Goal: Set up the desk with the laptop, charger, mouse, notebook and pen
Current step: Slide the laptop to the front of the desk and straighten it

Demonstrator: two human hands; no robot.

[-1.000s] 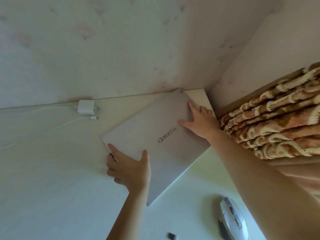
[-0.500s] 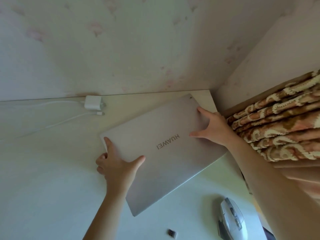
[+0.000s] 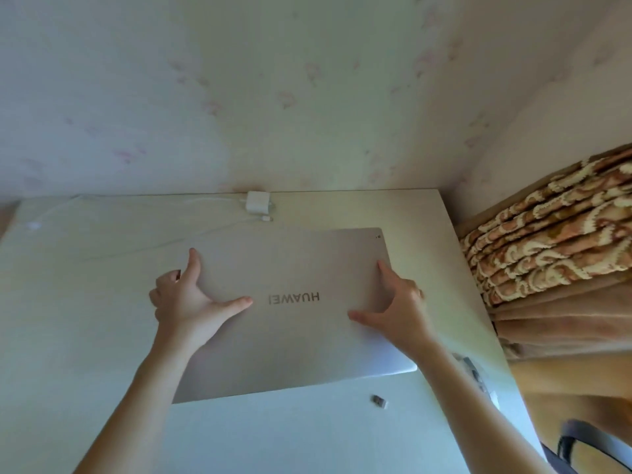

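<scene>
Pale wallpaper backs a white desk (image 3: 85,302) filling the lower frame. At its centre lies the closed silver laptop (image 3: 290,323); the left hand (image 3: 184,299) grasps its left edge, the right hand (image 3: 396,309) its right. Above, the white charger (image 3: 255,202) sits by the wall.

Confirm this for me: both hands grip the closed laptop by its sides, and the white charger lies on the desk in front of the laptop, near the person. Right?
Not quite. The head view shows the charger behind the laptop, at the desk's far edge against the wall, not near the person. The rest holds: the left hand and right hand grip the closed laptop by its sides.
</scene>
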